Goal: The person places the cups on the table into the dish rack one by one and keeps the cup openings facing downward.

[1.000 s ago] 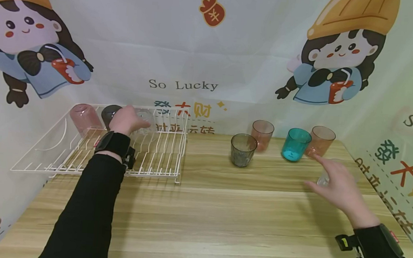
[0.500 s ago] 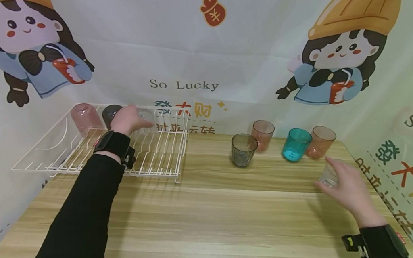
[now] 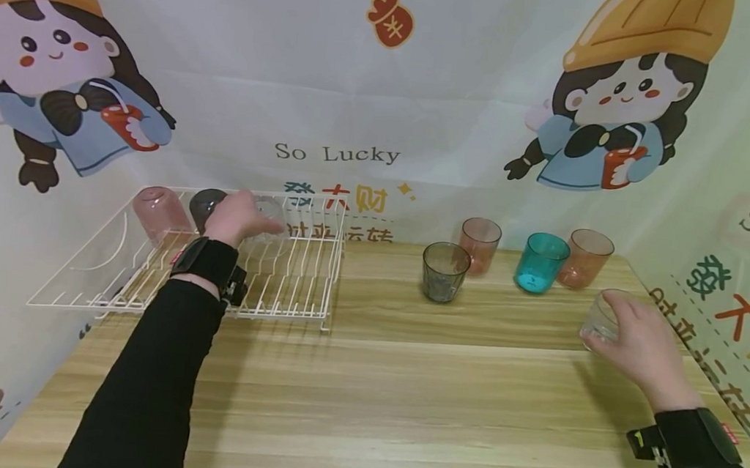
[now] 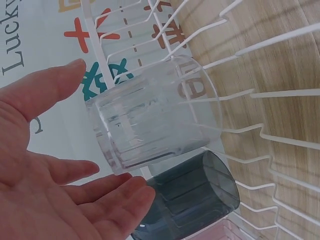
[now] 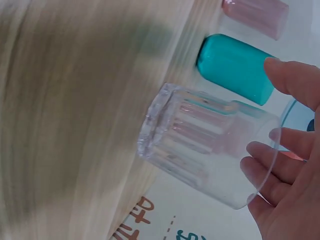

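R hand [image 3: 647, 347] has closed in on the clear tumbler [image 5: 185, 135] nr bench's [image 3: 368, 410] R edge; fingers at rim, thumb apart, so prob. no grip yet. L hand [image 3: 237, 217] unmoved, relaxed, holding nothing, by base-up clear glass [image 4: 155, 115] twd rack's [image 3: 276, 319] back edge.

Apparently staged tabletop corner: cartoon-print backdrop [image 3: 295, 73], wood-grain table [image 3: 360, 416], white dish rack [image 3: 289, 318].
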`<act>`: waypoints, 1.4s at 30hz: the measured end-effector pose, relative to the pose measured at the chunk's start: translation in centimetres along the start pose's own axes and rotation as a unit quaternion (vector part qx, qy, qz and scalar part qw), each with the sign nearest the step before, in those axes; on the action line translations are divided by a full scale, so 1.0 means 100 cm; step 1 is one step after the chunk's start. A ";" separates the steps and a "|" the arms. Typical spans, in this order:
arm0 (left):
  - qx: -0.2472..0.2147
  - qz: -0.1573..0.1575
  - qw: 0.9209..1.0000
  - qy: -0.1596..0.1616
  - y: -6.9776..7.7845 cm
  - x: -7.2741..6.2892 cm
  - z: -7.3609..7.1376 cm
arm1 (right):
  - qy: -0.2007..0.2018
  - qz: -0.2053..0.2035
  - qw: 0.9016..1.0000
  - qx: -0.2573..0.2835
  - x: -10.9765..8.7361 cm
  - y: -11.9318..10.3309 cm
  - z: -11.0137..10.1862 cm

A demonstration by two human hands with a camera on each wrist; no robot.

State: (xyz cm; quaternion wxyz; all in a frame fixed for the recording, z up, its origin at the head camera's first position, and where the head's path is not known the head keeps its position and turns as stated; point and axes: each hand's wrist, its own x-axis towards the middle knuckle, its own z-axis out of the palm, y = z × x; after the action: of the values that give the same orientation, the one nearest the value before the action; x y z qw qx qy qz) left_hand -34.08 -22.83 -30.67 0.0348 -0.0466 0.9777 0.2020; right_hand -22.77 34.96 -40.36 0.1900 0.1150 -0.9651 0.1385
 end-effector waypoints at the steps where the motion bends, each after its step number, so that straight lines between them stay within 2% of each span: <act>1: 0.002 0.001 1.000 -0.002 0.001 -0.001 0.000 | 0.001 -0.001 1.000 -0.002 0.000 0.001 0.001; 11: 0.009 0.006 1.000 -0.012 0.005 -0.007 -0.003 | -0.019 0.008 1.000 -0.023 0.000 0.006 0.006; 19: -0.004 0.020 0.999 -0.036 0.007 -0.012 -0.005 | -0.026 -0.004 0.998 -0.049 -0.001 0.008 0.009; 29: -0.019 0.044 0.999 -0.024 0.007 -0.020 -0.003 | -0.008 -0.013 0.998 -0.066 -0.003 0.009 0.013; 37: -0.007 0.068 0.998 -0.018 0.014 -0.027 -0.005 | -0.022 0.000 0.997 -0.067 -0.005 0.007 0.012; 42: -0.018 0.080 0.996 -0.021 0.019 -0.034 -0.006 | 0.009 -0.013 0.998 -0.059 -0.006 0.007 0.013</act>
State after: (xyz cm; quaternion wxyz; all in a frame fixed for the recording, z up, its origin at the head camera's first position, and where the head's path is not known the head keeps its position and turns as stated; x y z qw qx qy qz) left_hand -30.96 -21.05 -29.08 0.0384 0.0352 0.9736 0.2224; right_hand -22.84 35.30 -41.89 0.2067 0.1152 -0.9683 0.0799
